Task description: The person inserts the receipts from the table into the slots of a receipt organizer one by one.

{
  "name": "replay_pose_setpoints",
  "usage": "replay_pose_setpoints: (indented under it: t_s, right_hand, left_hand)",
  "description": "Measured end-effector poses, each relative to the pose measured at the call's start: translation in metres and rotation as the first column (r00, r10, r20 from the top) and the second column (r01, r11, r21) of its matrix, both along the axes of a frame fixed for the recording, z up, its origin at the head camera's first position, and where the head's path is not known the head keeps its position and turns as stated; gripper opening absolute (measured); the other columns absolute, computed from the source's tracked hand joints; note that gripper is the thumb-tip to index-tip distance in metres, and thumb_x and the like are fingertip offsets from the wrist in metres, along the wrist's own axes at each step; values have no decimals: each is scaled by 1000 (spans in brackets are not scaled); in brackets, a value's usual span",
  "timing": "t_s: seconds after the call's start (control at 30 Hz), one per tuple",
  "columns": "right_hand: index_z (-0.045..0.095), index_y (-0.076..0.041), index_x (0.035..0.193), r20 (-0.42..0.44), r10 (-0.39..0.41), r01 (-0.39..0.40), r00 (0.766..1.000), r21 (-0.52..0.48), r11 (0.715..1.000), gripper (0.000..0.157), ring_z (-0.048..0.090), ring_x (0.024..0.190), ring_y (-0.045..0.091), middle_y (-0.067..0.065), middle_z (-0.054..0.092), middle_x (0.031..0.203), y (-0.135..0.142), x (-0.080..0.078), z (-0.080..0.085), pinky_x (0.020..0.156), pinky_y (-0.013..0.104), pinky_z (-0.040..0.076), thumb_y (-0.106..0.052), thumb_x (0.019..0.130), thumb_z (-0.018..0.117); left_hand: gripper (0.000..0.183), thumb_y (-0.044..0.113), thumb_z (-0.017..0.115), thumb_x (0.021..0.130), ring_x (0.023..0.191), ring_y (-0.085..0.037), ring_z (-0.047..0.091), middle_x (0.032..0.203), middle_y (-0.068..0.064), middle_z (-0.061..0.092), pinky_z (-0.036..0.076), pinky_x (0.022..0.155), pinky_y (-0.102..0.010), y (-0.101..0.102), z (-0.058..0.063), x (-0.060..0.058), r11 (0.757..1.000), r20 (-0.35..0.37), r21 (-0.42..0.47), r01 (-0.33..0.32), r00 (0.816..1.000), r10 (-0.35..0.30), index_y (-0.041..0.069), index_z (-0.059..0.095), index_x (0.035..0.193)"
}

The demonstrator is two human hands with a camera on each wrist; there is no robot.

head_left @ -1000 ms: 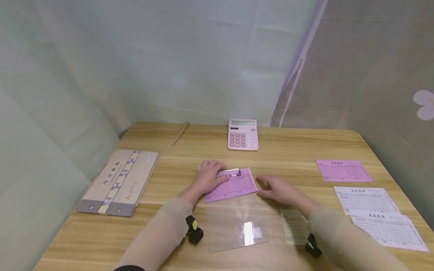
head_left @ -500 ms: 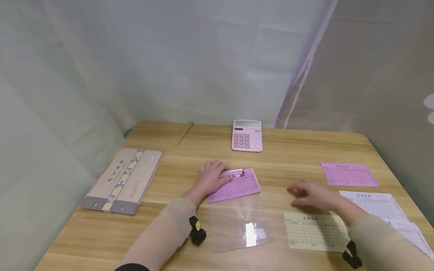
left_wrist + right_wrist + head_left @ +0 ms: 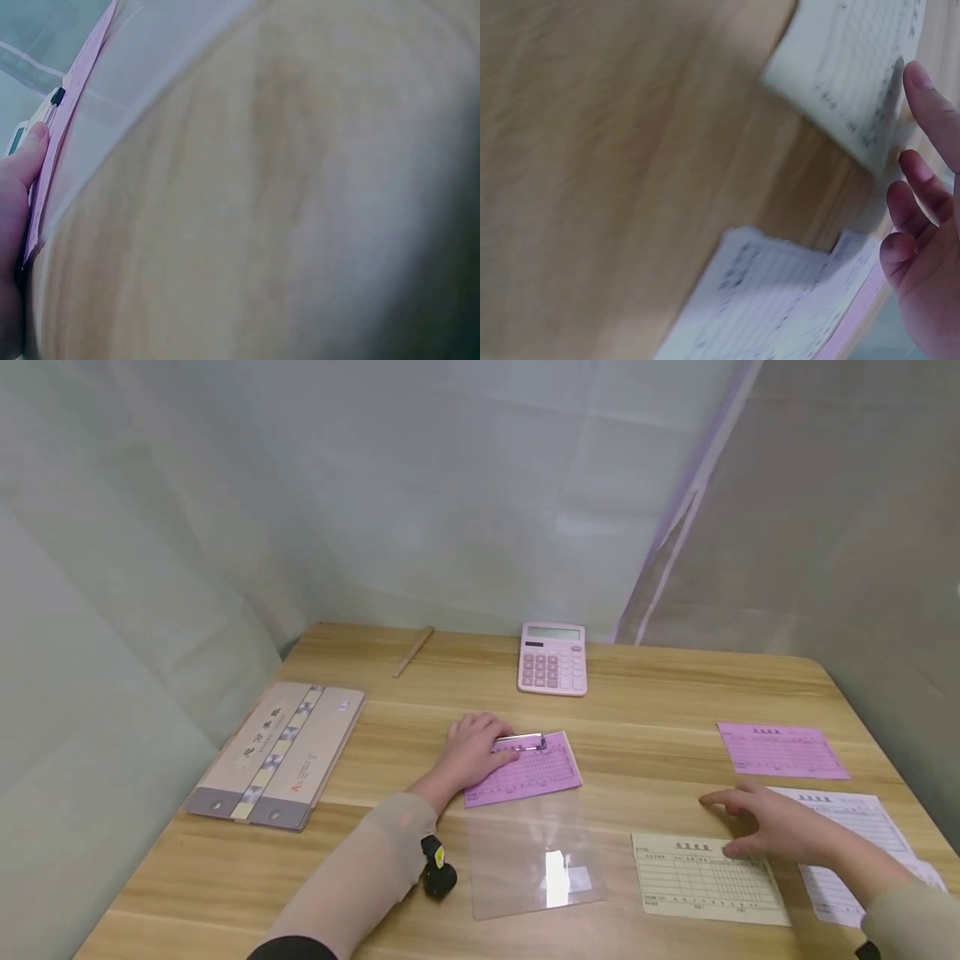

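My left hand (image 3: 468,756) lies over the upper left corner of a clear clipboard (image 3: 517,877), its thumb on a pink slip (image 3: 528,772) held under the metal clip (image 3: 525,742). A pale edge of another sheet shows beneath that slip. In the left wrist view the thumb touches the slip near the clip, while the other fingers are mostly out of sight. My right hand (image 3: 783,822), fingers loosely bent and holding nothing, is above the right end of a pale yellow slip (image 3: 708,885). White slips (image 3: 832,893) lie partly under its wrist.
Another pink slip (image 3: 783,750) is at the right, beyond the white ones. A pink calculator (image 3: 552,658) and a brown stick (image 3: 413,652) lie near the back edge. To the left is a beige folder (image 3: 277,756) with a patterned band. Curtains surround the table.
My right hand has left the clipboard's right edge and moved right, over the yellow slip toward the white slips. My left hand stays at the clipboard. The head view has shifted slightly.
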State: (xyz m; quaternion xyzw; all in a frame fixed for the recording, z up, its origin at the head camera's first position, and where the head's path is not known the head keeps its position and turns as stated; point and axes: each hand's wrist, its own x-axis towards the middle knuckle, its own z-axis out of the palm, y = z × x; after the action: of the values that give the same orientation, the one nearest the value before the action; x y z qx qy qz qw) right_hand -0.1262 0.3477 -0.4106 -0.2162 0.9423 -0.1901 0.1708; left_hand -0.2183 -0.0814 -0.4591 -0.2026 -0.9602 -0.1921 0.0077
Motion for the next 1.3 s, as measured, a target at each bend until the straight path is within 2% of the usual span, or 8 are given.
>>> replay_pose_setpoints:
  t_s: [0.1,0.23,0.57,0.77,0.97,1.03,1.17,1.3]
  right_hand:
    - [56,-12,127,-4,-10,9,1000,-7,1000,73,53,103,35,13,50,114,5,3,-1,83,58,41,-51,68,75]
    - [57,-10,124,-38,9,-10,999,-13,1000,69,55,99,32,11,52,109,6,2,-4,81,54,44,-50,71,74]
    - [64,-15,108,-161,62,-55,985,43,998,43,51,80,10,-7,52,90,-8,-16,-4,67,34,45,-43,75,73]
    - [65,-14,111,-126,38,-34,991,36,999,50,57,89,19,-1,58,99,-11,-21,3,74,41,47,-45,74,73]
    - [64,-13,113,-117,8,-5,993,22,1000,64,53,97,27,7,52,110,3,-6,-2,80,50,44,-56,66,73]
    - [62,-12,115,-105,-19,20,994,9,1000,66,52,103,36,14,50,116,6,-3,-5,84,57,41,-54,66,75]
    - [61,-12,117,-83,-59,58,995,-20,998,64,47,109,46,22,46,121,9,-4,-9,84,63,37,-49,68,77]
    - [61,-12,116,-85,-78,74,993,-48,996,61,46,111,46,20,48,121,8,-6,-10,86,62,36,-48,69,77]
  left_hand:
    - [44,53,57,87,110,-20,41,122,2,54,28,90,-37,0,0,0,1000,1,-4,-3,1000,3,23,60,119]
    - [44,52,58,87,110,-20,41,122,2,54,28,90,-38,0,1,0,1000,3,4,-2,1000,2,22,60,119]
    - [46,53,57,87,110,-20,42,121,2,55,29,90,-38,-1,0,1,1000,-5,-5,-1,1000,1,22,60,119]
    - [46,54,57,86,107,-19,42,121,2,55,29,90,-37,0,1,2,1000,-9,-7,1,1000,-1,21,61,119]
    - [46,52,57,87,107,-20,42,121,1,55,29,88,-37,1,3,2,1000,-3,-5,9,1000,-9,21,60,119]
    - [46,52,57,87,107,-20,42,121,1,55,29,88,-38,1,4,1,1000,-2,-4,6,1000,-6,20,60,120]
    - [44,52,58,87,109,-21,42,121,1,55,29,90,-39,1,5,1,1000,0,-1,-3,1000,3,21,61,118]
    - [44,52,57,88,110,-21,42,121,1,54,29,91,-39,1,4,2,1000,11,-1,-5,1000,5,21,61,118]
